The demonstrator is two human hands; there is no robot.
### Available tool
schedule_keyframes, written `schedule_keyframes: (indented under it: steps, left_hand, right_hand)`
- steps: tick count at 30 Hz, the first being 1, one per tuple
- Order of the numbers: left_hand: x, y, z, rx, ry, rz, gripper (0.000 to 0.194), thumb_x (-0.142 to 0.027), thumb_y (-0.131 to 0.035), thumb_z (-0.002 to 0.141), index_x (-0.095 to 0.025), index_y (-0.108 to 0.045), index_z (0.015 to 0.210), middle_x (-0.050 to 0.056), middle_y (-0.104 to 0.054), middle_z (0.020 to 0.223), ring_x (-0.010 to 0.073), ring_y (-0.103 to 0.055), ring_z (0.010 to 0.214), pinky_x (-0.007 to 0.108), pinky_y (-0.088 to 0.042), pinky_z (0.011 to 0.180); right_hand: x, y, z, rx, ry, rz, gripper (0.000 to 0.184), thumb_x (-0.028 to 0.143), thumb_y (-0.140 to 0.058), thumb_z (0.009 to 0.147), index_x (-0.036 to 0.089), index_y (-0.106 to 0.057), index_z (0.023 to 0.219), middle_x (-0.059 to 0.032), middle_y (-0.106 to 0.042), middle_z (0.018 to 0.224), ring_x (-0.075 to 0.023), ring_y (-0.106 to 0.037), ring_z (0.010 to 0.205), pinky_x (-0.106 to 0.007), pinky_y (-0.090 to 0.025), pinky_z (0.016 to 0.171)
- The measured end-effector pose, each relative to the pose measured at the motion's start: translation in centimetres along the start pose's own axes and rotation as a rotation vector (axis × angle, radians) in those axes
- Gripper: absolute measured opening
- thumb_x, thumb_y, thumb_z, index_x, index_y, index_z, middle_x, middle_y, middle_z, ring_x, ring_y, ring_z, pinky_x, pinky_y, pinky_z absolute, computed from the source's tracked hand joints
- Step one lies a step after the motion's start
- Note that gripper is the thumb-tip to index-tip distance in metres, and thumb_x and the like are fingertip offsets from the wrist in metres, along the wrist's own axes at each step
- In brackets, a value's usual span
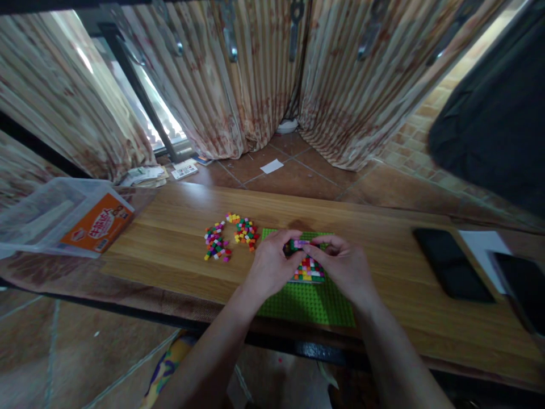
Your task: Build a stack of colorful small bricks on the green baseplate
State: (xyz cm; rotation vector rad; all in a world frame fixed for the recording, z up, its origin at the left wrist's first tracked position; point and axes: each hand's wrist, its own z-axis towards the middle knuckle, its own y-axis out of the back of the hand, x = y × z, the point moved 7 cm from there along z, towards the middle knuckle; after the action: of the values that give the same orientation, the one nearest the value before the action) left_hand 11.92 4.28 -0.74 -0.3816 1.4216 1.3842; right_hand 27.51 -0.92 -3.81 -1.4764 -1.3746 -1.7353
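A green studded baseplate [306, 307] lies near the front edge of the wooden board, and a block of small multicoloured building bricks [310, 269] is on it. My left hand [272, 258] is closed at the block's left and far side, its thumb and forefinger by a few pink-purple and green bricks [300, 243]. From the right, my right hand [344, 266] pinches at the same bricks with thumb and fingertips. The fingers partly cover the block's far part. Whether these bricks are joined to the block I cannot tell.
Loose bricks lie in piles [244, 232] left of the baseplate on the wooden board [170, 250]. A clear plastic box [51, 196] with an orange label stands at the far left. A black phone [451, 264], white paper [485, 244] and another dark device [522, 284] lie on the right.
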Motion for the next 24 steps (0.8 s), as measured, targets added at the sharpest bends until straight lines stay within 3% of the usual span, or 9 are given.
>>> schedule_keyframes:
  steps: [11,20,24]
  left_hand:
    - [1.4,0.9,0.1,0.079,0.014,-0.163,0.032,-0.010,-0.060,0.083,-0.022,-0.068,0.112,0.004,-0.075,0.113,0.0184,-0.069,0.106,0.041,-0.053,0.102]
    - [4.0,4.6,0.3,-0.055,0.102,-0.216,0.026,-0.017,-0.062,0.081,-0.018,-0.071,0.105,0.007,-0.076,0.105,0.0177,-0.071,0.096,0.038,-0.057,0.092]
    - [6.3,7.2,0.3,-0.190,0.177,-0.238,0.018,-0.024,-0.062,0.080,-0.018,-0.072,0.094,0.005,-0.076,0.098,0.0176,-0.071,0.092,0.037,-0.057,0.089]
  right_hand:
    - [-0.5,-0.1,0.5,0.031,-0.035,-0.002,0.045,0.057,-0.079,0.067,0.018,-0.078,0.089,0.0025,-0.058,0.053,-0.0106,-0.046,0.046,-0.026,-0.030,0.045]
    - [-0.9,-0.4,0.8,0.038,-0.036,-0.022,0.047,0.059,-0.080,0.065,0.018,-0.078,0.088,0.0032,-0.055,0.052,-0.0113,-0.045,0.048,-0.027,-0.029,0.047]
    - [-0.6,0.1,0.9,0.052,-0.055,-0.038,0.048,0.061,-0.080,0.064,0.019,-0.078,0.087,0.0016,-0.058,0.053,-0.0129,-0.047,0.048,-0.027,-0.030,0.047]
